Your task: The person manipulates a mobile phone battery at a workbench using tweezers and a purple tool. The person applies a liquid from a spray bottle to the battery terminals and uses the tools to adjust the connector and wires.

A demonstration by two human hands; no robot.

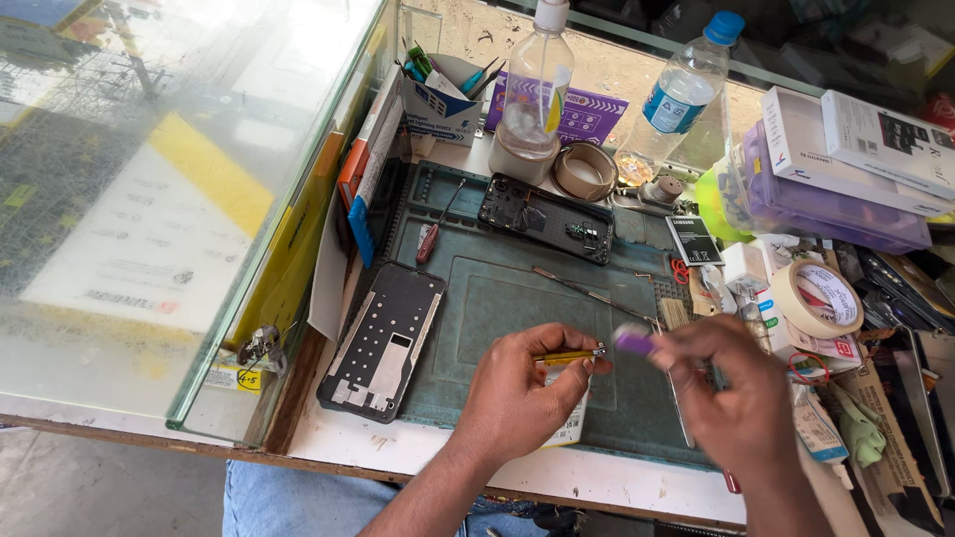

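Observation:
My left hand (522, 393) pinches a thin yellow tool (569, 355) over the green work mat (502, 298). My right hand (731, 398) grips a small purple-capped object (634, 342), its tip held close to the yellow tool's metal end. A phone frame with a metal shield (385, 338) lies at the mat's left edge. An opened phone body (545, 218) showing its inner parts rests at the back of the mat. Metal tweezers (587, 291) lie between it and my hands.
A glass case (179, 199) stands to the left. Two plastic bottles (532, 89) (681, 99), tape rolls (585, 171) (818, 298), a red-handled screwdriver (430, 239), a phone battery (693, 241), boxes (856, 149) and clutter crowd the back and right. My jeans (288, 502) show below the table.

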